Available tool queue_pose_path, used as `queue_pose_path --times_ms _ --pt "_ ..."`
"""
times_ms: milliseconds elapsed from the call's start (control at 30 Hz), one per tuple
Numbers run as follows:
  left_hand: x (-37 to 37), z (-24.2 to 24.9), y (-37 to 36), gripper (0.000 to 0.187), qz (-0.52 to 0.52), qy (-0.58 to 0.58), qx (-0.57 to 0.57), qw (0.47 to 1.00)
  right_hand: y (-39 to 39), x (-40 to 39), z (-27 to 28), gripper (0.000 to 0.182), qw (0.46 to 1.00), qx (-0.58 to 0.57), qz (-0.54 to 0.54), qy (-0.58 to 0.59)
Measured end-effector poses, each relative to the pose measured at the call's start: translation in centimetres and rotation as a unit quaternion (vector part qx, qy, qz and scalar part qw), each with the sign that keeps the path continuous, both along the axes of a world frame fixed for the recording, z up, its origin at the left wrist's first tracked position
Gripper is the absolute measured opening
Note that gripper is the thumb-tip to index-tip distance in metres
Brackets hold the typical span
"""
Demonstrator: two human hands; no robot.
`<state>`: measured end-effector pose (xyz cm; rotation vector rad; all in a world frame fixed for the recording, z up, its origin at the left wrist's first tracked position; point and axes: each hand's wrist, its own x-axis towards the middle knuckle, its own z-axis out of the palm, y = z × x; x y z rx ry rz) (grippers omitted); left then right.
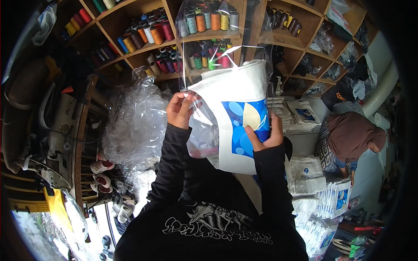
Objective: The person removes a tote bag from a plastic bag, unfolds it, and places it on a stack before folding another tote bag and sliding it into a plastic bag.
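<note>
My right hand (268, 135) grips a white fabric bag (235, 85) with a blue printed panel (237, 143), thumb across the print. The cloth is partly folded over at its upper end. Around that upper part stretches a clear plastic bag (198, 41), which reaches up in front of the shelves. My left hand (179, 109) is closed in a pinch on the plastic's edge, beside the cloth's left corner. More of the loose clear plastic (204, 130) hangs below, between my hands. The fingers behind the fabric are hidden.
Wooden shelves (209, 35) with thread spools stand ahead. A heap of clear plastic (135, 117) lies to the left. At right, a person (355, 139) bends over near stacked printed bags (307, 174) and packed bags (333, 198). Shoes (102, 180) sit at lower left.
</note>
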<state>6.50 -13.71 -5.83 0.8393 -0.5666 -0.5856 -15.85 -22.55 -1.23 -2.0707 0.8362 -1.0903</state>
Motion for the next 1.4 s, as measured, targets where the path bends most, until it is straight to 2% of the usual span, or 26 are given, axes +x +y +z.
queue_pose_path --times_ms 133,267,333,367,433,467,567,600,633,733,900,967,1000,1033,1100,1133,1167,1200,1233,1267,1400 --pt "0.4 0.1 0.1 0.003 -0.014 0.007 -0.008 1.0 -0.3 -0.3 -0.6 0.06 1.0 0.003 0.005 -0.011" --pt "0.7 -0.6 0.2 0.002 0.006 0.02 0.023 1.0 -0.4 -0.2 -1.0 0.058 0.996 0.055 0.049 -0.046" --pt "0.9 -1.1 0.3 0.015 -0.005 -0.044 0.007 0.999 -0.4 -0.2 -1.2 0.057 0.993 0.077 0.063 -0.062" --pt "0.7 -0.8 0.4 0.015 -0.005 -0.044 0.007 0.999 -0.4 -0.2 -1.3 0.057 0.991 0.089 0.071 -0.064" --pt "0.1 0.0 0.7 0.036 -0.103 0.119 -0.047 0.986 -0.5 -0.2 -1.3 0.056 0.99 0.1 0.078 -0.067" --pt "0.1 0.0 0.6 0.036 -0.105 0.119 -0.047 0.986 -0.4 -0.2 -1.3 0.057 0.992 0.085 0.079 -0.058" --pt "-0.3 0.1 0.0 0.052 -0.146 0.0 -0.034 0.989 0.0 -0.1 -1.0 0.059 0.995 0.054 0.074 -0.048" --pt "0.0 1.0 0.6 0.049 -0.14 -0.065 0.074 0.985 0.2 0.0 -0.8 0.061 0.995 0.04 0.072 -0.048" --pt "-0.3 0.8 0.5 0.049 -0.145 -0.065 0.073 0.985 0.3 -0.1 -0.8 0.061 0.996 0.04 0.067 -0.047" --pt "-1.0 0.2 0.4 0.047 -0.116 0.015 -0.005 0.993 0.6 -0.4 -0.8 0.071 0.996 -0.085 0.026 -0.021" --pt "-1.7 -0.5 1.2 0.04 -0.135 0.043 -0.078 0.987 1.7 -0.8 -1.4 0.072 0.986 -0.148 -0.059 -0.045" --pt "-1.9 -0.1 1.2 0.036 -0.116 0.022 -0.123 0.985 1.9 -1.0 -2.0 0.071 0.965 -0.217 -0.068 -0.129" --pt "-2.3 0.7 1.3 0.037 -0.089 0.033 -0.13 0.987 1.7 -0.8 -2.7 0.067 0.964 -0.187 -0.041 -0.184" --pt "-2.3 1.6 1.6 0.037 -0.101 0.023 -0.122 0.987 1.6 -1.2 -2.6 0.067 0.963 -0.19 -0.041 -0.186" --pt "-2.4 3.4 2.1 0.036 -0.092 -0.026 -0.05 0.994 1.0 -2.7 -1.2 0.064 0.964 -0.112 0.024 -0.239" --pt "-2.6 4.5 2.2 0.036 -0.09 -0.029 -0.054 0.994 0.1 -2.9 -0.4 0.068 0.958 -0.085 0.047 -0.269" --pt "-3.0 5.7 2.3 0.035 -0.097 -0.076 -0.002 0.992 -0.6 -2.9 0.4 0.068 0.957 -0.087 0.05 -0.271" --pt "-3.4 6.6 2.4 0.034 -0.103 -0.123 0.052 0.986 -1.4 -2.8 1.3 0.072 0.957 0.02 0.134 -0.258" --pt "-3.8 7.2 2.4 0.034 -0.1 -0.125 0.05 0.986 -2.1 -2.8 1.8 0.076 0.938 0.126 0.216 -0.238" --pt "-4.2 7.8 2.2 0.034 -0.11 -0.124 0.075 0.983 -2.8 -3.1 1.7 0.071 0.918 0.17 0.272 -0.233" --pt "-4.0 9.0 3.1 0.035 -0.112 -0.152 0.09 0.978 -6.1 -3.2 -1.1 0.059 0.871 0.238 0.334 -0.269"
